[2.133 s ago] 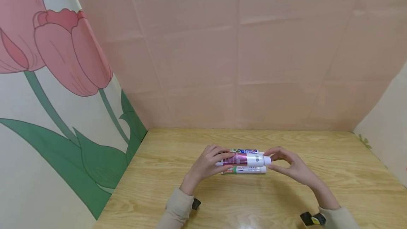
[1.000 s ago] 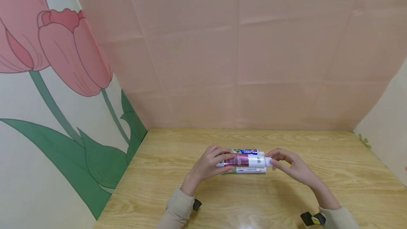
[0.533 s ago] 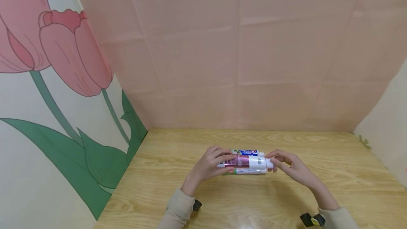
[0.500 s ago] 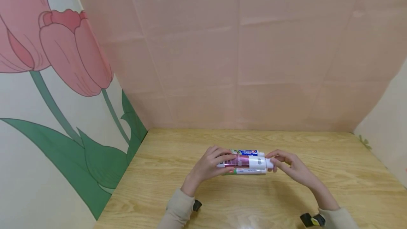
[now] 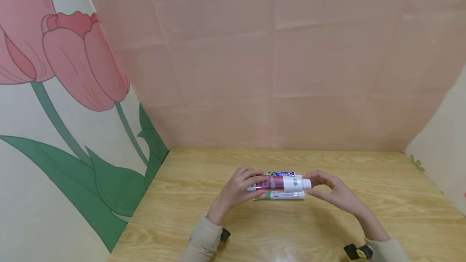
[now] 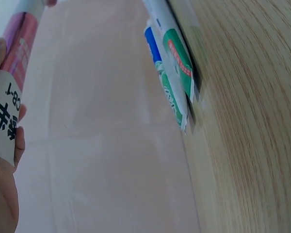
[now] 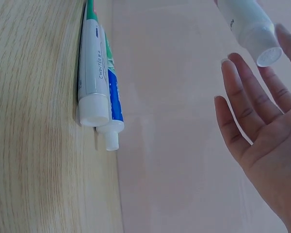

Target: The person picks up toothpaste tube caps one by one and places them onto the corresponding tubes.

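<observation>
My left hand (image 5: 236,187) grips the back part of a pink-and-white toothpaste tube (image 5: 278,183), fingers over the far side and thumb along the near side. Held above the table, the tube lies crosswise with its white cap (image 5: 307,184) pointing right. Thumb and index finger of my right hand (image 5: 338,193) pinch that cap from either side. Seen from the right wrist, the other fingers (image 7: 240,97) spread away from the cap. Below it lie two more tubes, a blue-and-green one (image 5: 280,174) and a white-and-green one (image 5: 285,195), side by side.
The wood-grain table (image 5: 174,205) meets a pink sheeted wall (image 5: 218,72) at its far edge. A tulip-print panel (image 5: 83,64) stands on the left, a pale wall (image 5: 444,124) on the right. Black straps (image 5: 358,251) show at the wrists.
My right thumb and index finger closed on the cap, turned it, and now sit wider around it. The tube shifted slightly right, then back left; my left hand keeps its grip.
</observation>
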Motion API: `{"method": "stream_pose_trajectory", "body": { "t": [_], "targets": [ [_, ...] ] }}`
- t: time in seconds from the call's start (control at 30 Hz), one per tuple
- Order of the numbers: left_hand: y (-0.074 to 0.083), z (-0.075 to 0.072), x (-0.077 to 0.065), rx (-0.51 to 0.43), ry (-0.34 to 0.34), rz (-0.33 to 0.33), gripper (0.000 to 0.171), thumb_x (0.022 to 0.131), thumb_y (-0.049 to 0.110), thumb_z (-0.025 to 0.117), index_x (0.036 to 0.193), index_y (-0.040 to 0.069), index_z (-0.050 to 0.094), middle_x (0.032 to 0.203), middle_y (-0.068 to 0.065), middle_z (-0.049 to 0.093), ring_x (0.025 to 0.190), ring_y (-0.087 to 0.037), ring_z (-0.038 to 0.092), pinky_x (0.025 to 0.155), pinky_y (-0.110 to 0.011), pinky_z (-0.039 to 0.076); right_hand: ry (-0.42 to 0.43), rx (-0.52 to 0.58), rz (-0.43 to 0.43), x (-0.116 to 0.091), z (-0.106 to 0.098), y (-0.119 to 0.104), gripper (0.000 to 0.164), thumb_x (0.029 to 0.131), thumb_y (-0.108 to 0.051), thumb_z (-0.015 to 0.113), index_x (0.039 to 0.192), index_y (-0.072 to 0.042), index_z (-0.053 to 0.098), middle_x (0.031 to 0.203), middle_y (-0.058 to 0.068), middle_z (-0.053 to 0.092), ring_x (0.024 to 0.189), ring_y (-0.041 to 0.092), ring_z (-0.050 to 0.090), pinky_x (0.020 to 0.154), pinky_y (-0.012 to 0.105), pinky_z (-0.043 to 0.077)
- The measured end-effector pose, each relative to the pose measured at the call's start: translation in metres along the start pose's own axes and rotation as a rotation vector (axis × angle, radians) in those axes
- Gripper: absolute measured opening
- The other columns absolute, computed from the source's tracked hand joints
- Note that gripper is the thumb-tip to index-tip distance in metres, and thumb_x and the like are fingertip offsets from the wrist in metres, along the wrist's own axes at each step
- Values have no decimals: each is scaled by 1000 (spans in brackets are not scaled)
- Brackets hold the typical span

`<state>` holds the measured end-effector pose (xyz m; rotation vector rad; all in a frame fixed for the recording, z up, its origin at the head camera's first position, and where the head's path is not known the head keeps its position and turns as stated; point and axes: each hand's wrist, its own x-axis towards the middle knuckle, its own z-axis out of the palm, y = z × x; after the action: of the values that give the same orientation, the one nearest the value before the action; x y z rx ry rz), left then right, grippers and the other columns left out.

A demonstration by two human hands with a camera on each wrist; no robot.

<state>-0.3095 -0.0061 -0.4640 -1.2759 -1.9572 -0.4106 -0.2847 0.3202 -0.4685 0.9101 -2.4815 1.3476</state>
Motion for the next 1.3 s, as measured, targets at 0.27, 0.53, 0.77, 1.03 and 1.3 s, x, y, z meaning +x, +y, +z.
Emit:
{"method": "stream_pose_trajectory", "body": {
  "t": [0.27,0.53,0.77,1.03,1.3],
  "targets": [
    [-1,-2,-2,-16,3,8,42,79,39,71,115,18,64,111,4,62,101,-9,50,92,-19,41,18,29,-55,-2,3,-6,42,80,-9,72,119,-14,55,112,-3,62,90,11,61,79,22,47],
    [-1,-3,-4,-25,5,6,47,73,35,78,115,18,65,111,4,62,101,-9,50,92,-19,41,29,8,-80,-4,5,-4,37,80,-7,71,113,-16,57,108,-6,62,90,10,62,81,21,48],
    [0,-4,-5,-21,3,13,47,73,37,77,115,19,64,112,4,62,102,-9,50,92,-18,40,40,-15,-85,-5,6,-9,34,79,-7,72,109,-18,60,100,-7,65,87,9,62,79,21,48],
    [2,-6,-7,-6,-9,22,47,75,38,75,116,19,64,111,4,62,100,-9,50,91,-18,41,28,-30,-40,-8,7,-15,32,81,-10,71,111,-18,61,96,-7,65,86,9,60,77,22,46],
    [3,-9,-9,-8,-30,11,48,76,43,73,118,21,63,113,4,61,102,-8,49,92,-18,41,20,-37,-4,-11,8,-18,29,84,-11,68,111,-20,61,97,-8,65,85,9,60,77,24,46]
  ]
}}
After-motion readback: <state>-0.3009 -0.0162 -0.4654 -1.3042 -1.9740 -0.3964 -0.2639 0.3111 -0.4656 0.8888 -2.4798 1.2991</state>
